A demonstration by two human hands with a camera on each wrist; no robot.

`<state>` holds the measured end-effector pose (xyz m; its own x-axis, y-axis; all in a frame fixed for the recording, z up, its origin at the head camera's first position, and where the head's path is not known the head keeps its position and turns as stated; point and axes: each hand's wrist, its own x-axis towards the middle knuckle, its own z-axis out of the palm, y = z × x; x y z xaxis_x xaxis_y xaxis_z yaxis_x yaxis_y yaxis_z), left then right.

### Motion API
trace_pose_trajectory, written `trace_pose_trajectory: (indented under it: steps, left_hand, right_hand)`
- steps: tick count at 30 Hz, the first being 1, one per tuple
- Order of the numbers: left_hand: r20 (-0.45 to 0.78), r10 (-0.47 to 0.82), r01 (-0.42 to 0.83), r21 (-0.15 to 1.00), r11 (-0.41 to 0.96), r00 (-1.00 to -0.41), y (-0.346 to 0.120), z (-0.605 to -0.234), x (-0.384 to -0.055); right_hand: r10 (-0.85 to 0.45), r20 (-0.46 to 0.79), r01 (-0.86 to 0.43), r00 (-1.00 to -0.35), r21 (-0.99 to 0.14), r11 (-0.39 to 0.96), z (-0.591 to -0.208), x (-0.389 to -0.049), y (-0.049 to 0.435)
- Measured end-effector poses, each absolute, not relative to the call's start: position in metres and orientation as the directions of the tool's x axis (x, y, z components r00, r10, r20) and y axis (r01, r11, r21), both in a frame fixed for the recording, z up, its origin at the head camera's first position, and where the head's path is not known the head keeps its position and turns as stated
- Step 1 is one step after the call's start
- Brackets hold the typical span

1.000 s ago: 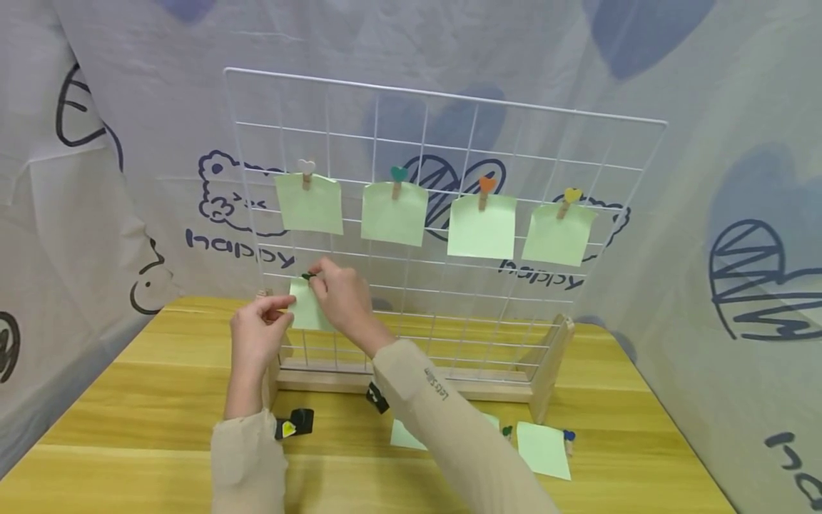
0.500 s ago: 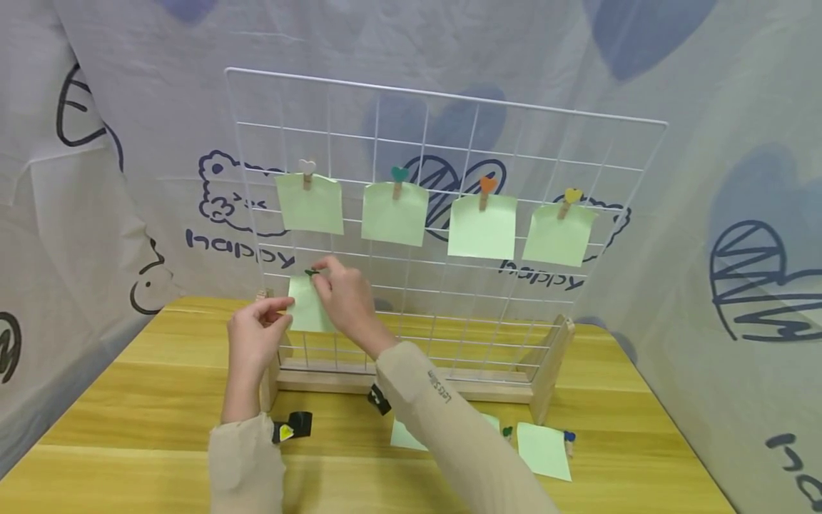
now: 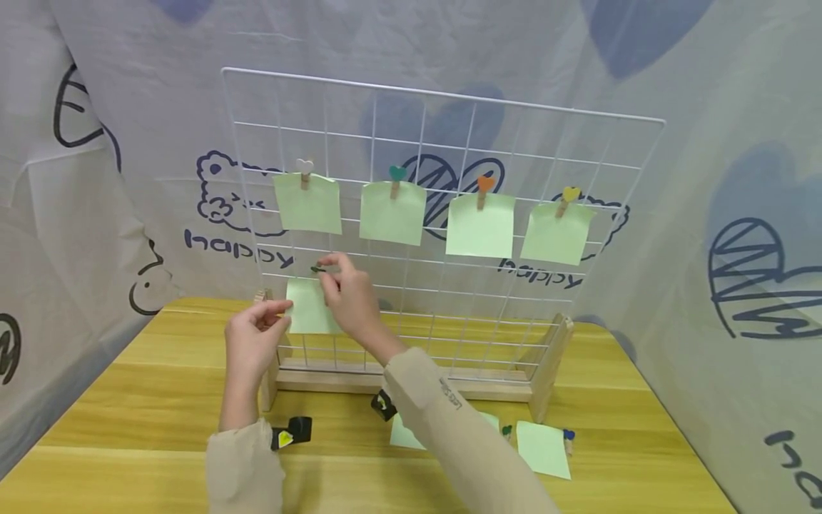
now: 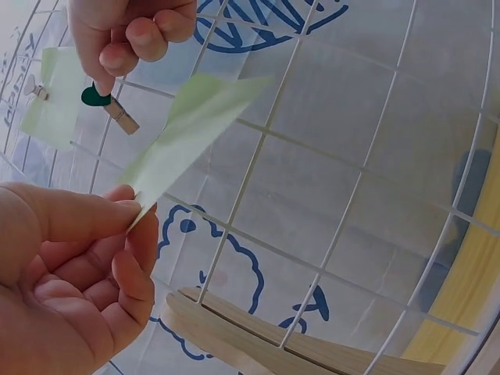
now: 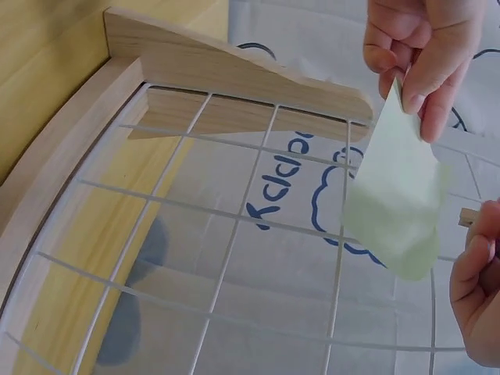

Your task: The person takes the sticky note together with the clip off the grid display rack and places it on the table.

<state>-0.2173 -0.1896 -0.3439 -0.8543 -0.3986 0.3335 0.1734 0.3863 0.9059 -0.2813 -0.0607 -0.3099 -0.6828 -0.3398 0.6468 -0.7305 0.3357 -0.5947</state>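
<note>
My left hand (image 3: pixel 252 343) pinches the left edge of a pale green paper note (image 3: pixel 308 307) between thumb and fingertips. In the left wrist view the note (image 4: pixel 183 141) bends in front of the white wire grid panel (image 4: pixel 266 129). My right hand (image 3: pixel 353 296) pinches a small wooden clothespin (image 4: pixel 121 116) by its dark green head, just above the note's top edge. A gap shows between clothespin and note in the left wrist view. Higher on the grid hangs a row of several green notes (image 3: pixel 393 214), each under a clothespin with a coloured heart, such as an orange one (image 3: pixel 486 184).
The grid stands in a wooden base (image 3: pixel 507 390) on the wooden table (image 3: pixel 141 400). Another green note (image 3: pixel 542 450) lies at front right, beside a blue-headed clothespin (image 3: pixel 569 435). A further note (image 3: pixel 406 434) is partly behind my right sleeve. Black straps are around both wrists.
My right hand has shifted slightly up and right with the clothespin, away from the note's top edge. My left hand has drifted slightly left, still holding the note.
</note>
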Motion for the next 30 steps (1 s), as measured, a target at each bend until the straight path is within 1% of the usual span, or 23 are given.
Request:
trace_pose_trajectory:
  steps: [5, 13, 20, 22, 27, 30]
  left_hand:
    - [0.325, -0.405, 0.168, 0.911, 0.376, -0.855, -0.188, -0.343, -0.215]
    - [0.323, -0.402, 0.165, 0.910, 0.380, -0.857, -0.187, -0.345, -0.213]
    - [0.315, -0.398, 0.155, 0.910, 0.385, -0.861, -0.187, -0.347, -0.211]
    - [0.306, -0.397, 0.148, 0.913, 0.380, -0.866, -0.187, -0.347, -0.211]
    - [0.277, -0.381, 0.138, 0.925, 0.354, -0.882, -0.183, -0.349, -0.209]
    - [0.284, -0.378, 0.142, 0.921, 0.362, -0.881, -0.181, -0.350, -0.209]
  right_hand:
    - [-0.322, 0.661, -0.735, -0.677, -0.631, 0.248, -0.310, -0.279, -0.056]
    - [-0.267, 0.707, -0.756, -0.655, -0.621, 0.209, -0.312, -0.274, -0.049]
    - [-0.276, 0.727, -0.776, -0.629, -0.610, 0.160, -0.314, -0.273, -0.043]
    - [-0.285, 0.718, -0.770, -0.635, -0.618, 0.160, -0.316, -0.272, -0.041]
    - [-0.306, 0.660, -0.719, -0.686, -0.680, 0.144, -0.320, -0.271, -0.036]
    - [-0.309, 0.640, -0.696, -0.704, -0.707, 0.122, -0.324, -0.270, -0.032]
